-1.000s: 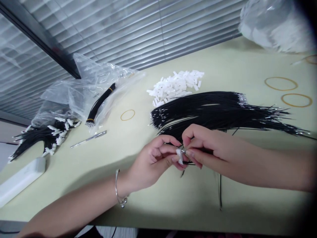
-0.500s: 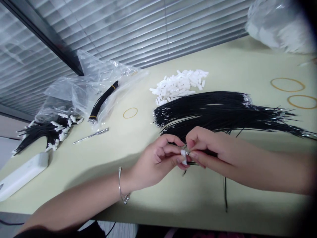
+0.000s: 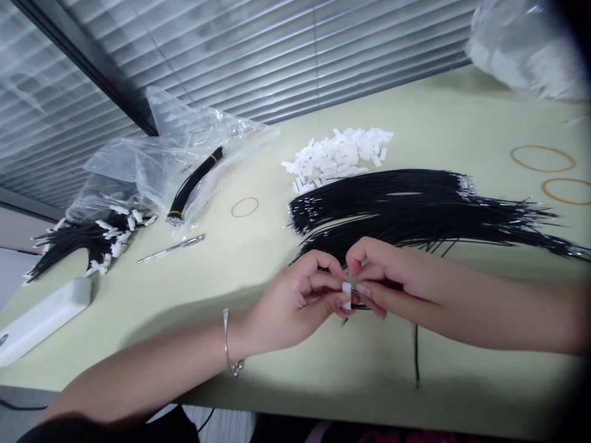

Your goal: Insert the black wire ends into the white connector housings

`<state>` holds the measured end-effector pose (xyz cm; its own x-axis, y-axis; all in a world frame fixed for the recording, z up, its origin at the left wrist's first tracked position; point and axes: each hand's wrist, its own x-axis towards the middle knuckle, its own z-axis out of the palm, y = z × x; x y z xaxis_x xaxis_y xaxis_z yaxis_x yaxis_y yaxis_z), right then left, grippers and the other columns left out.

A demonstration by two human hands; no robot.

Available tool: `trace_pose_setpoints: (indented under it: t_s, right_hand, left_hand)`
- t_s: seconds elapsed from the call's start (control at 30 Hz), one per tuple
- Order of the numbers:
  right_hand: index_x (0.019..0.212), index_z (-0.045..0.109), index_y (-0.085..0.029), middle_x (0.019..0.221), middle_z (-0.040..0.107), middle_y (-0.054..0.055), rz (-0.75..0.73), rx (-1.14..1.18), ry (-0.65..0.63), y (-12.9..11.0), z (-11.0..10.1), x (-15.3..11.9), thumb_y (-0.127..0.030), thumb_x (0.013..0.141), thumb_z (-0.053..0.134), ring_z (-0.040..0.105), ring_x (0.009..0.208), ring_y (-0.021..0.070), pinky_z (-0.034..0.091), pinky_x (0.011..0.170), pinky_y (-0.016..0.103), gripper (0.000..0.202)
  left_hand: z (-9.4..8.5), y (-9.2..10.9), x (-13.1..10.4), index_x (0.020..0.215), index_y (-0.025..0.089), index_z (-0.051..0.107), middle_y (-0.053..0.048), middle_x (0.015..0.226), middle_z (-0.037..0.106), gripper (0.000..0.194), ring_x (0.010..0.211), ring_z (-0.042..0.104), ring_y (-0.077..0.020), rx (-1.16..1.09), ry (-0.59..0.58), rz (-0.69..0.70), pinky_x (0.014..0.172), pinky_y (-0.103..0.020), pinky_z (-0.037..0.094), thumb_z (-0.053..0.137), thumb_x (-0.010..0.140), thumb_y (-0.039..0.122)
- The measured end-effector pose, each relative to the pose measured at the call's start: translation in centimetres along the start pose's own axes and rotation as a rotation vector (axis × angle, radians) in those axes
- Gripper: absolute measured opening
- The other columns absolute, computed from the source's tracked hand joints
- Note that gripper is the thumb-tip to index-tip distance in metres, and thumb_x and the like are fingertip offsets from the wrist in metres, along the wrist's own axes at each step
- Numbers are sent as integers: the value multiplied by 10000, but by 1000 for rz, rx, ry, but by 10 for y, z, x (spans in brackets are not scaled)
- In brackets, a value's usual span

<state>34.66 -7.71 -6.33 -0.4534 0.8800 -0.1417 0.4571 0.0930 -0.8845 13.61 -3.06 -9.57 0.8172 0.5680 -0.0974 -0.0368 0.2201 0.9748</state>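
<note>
Between thumb and fingers, my left hand (image 3: pixel 302 301) pinches a small white plastic connector housing (image 3: pixel 346 295). My right hand (image 3: pixel 385 277) is closed on a black wire, holding its metal-tipped end against the housing's right side; how far the tip sits inside cannot be made out. A loose length of black wire (image 3: pixel 417 357) hangs below my right hand. Just beyond both hands lie bundles of black wires (image 3: pixel 383 203) with shiny metal ends. Behind them is a pile of white connector housings (image 3: pixel 339 157).
At left lie black wires with white housings (image 3: pixel 83 246), a white box-shaped object (image 3: pixel 46 320) and a silver pen-like tool (image 3: pixel 170 248). A banded wire bundle (image 3: pixel 194 187) rests on a clear plastic bag (image 3: pixel 124 166). Rubber bands (image 3: pixel 542 158) and a filled bag (image 3: pixel 526 49) are at right.
The wire tip and the white housing are closer together, with less metal showing between them. Both hands keep their grips; the whole view has shifted slightly.
</note>
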Motion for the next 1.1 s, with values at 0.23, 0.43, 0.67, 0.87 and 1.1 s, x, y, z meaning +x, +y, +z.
trace_pose_setpoints:
  t_s: [0.23,0.43,0.67,0.87,1.1]
  right_hand:
    - [953,405,-248,747,653,-32,24,50,-53,0,0,0,-348,984,420,555,644,154,382,563,283,106]
    - [976,401,-248,764,648,-34,-2,102,-46,2,1,-1,-357,1000,406,574,686,153,397,599,279,111]
    - [937,391,-242,752,627,-36,-42,90,-36,4,-2,-1,-368,1012,409,474,614,125,369,556,261,147]
    - [922,365,-245,680,602,-53,-8,118,-29,5,2,-2,-361,990,442,428,581,121,334,528,261,155]
    - [923,356,-249,713,633,-37,-11,95,-28,6,2,-1,-359,991,427,445,579,128,326,518,264,147]
  left_hand:
    - [-1,0,3,1031,183,463,-32,877,722,168,829,692,-114,-59,-40,15,780,-257,572,608,951,152]
    - [-2,-1,3,1022,183,473,-19,857,716,191,789,681,-103,-106,-62,15,779,-259,573,638,933,146]
    - [-3,0,4,1008,177,471,-20,847,720,218,759,680,-103,-137,-41,-13,766,-260,575,671,921,190]
    - [-4,1,4,1000,176,474,-27,850,728,237,743,681,-109,-132,-23,-29,760,-271,572,691,910,210]
    - [-3,1,4,1004,180,477,-35,847,716,232,768,677,-121,-111,-18,-32,766,-284,576,687,910,209]
